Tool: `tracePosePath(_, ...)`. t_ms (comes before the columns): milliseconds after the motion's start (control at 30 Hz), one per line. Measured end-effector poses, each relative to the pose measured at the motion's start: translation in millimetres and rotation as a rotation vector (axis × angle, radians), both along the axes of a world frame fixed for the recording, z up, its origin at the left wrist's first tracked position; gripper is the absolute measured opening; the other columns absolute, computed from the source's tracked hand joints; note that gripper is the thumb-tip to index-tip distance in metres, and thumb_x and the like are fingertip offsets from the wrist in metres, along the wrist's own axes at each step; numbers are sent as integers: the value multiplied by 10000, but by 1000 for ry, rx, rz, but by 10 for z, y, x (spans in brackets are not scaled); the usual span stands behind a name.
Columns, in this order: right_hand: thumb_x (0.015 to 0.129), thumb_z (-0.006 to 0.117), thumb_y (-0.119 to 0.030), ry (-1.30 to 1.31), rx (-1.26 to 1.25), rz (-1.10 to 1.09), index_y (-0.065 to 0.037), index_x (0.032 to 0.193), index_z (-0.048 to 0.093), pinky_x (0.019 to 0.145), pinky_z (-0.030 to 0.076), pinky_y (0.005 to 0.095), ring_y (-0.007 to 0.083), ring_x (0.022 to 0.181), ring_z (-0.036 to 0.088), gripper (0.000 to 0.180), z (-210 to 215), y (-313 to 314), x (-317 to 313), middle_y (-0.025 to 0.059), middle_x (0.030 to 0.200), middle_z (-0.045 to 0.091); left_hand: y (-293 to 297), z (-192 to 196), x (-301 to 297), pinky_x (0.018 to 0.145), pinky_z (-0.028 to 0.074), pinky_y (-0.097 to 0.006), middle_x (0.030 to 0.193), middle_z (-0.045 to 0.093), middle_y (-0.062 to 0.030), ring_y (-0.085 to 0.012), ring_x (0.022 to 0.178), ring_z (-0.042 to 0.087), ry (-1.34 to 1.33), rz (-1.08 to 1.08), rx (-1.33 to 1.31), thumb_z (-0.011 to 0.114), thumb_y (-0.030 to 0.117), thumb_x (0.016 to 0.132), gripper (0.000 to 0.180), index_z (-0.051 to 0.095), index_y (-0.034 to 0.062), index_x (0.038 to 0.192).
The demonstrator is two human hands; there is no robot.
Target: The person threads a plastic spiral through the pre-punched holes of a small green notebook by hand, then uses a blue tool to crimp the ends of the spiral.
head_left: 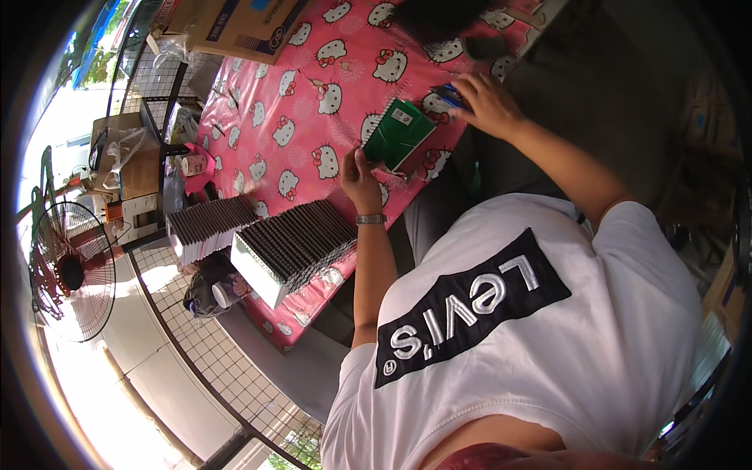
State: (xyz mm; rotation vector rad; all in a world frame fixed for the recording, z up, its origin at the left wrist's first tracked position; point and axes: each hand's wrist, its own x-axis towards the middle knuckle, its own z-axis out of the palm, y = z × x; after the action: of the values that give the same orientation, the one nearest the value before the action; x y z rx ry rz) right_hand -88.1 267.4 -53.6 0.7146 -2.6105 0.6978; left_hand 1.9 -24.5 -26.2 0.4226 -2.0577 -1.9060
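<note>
Well, the small green rectangular notebook with a coil-bound edge (398,135) lies aslant on the table near its right-hand edge, between your 2 hands. It looks light and should bend a little, its cover more like card than board; the glossy sheen suggests it may slide under dry fingertips. Hold it by the flat corners or the open side, since the coil is probably the part that snags or bends most easily. A white label (402,116) sits on the cover.

Your left hand (360,178) has its thumb and fingers at the notebook's near-left corner; whether they pinch it, you cannot tell from here. Your right hand (487,106) has its fingers and thumb closed about a small blue-and-dark object (450,95), apart from the notebook; its exact kind is unclear.

Under everything spreads a shiny pink tablecloth printed with white cat faces (305,129), smooth and plastic-looking. To your left stand 2 tightly packed rows of dark-spined, coil-bound books, the smaller row (210,223) behind the larger row (294,247), their coils making a ribbed, bumpy texture. Farther off sits a stiff brown cardboard box (243,35).
</note>
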Motion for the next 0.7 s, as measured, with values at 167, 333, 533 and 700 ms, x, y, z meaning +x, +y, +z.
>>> tracePosePath(167, 788, 728, -318, -65, 16, -57, -91, 1200, 591, 906, 453, 421, 303, 1058, 557, 490, 53, -141, -66, 116, 1164, 583, -27, -55, 15, 642, 552, -253, 891, 622, -46, -109, 747, 620, 70, -76, -99, 591, 126, 979, 181, 600, -24, 1080)
tracePosePath(333, 754, 750, -180, -205, -508, 288, -65, 1197, 603, 890, 484, 399, 300, 1003, 594, 481, 584, -546, 241, 114, 1088, 596, -69, -140, 57, 672, 546, -239, 927, 645, -51, -100, 769, 627, 53, -46, -14, 610, 31, 945, 165, 602, -32, 1097)
tracePosePath(533, 721, 762, -213, -185, -347, 471, -52, 1174, 634, 907, 493, 392, 293, 1016, 594, 497, 601, -1002, 511, 113, 1084, 595, -51, -145, 41, 776, 529, -250, 979, 666, -64, -110, 872, 631, 90, -79, 15, 578, -49, 922, 198, 610, -58, 1117)
tracePosePath(700, 769, 725, -251, -176, -166, 446, -31, 1132, 661, 874, 502, 364, 272, 944, 628, 429, 658, -1117, 543, 143, 993, 643, -49, -183, 86, 756, 533, -249, 944, 667, -45, -112, 817, 637, 69, -3, 73, 578, -53, 906, 143, 647, -64, 1032)
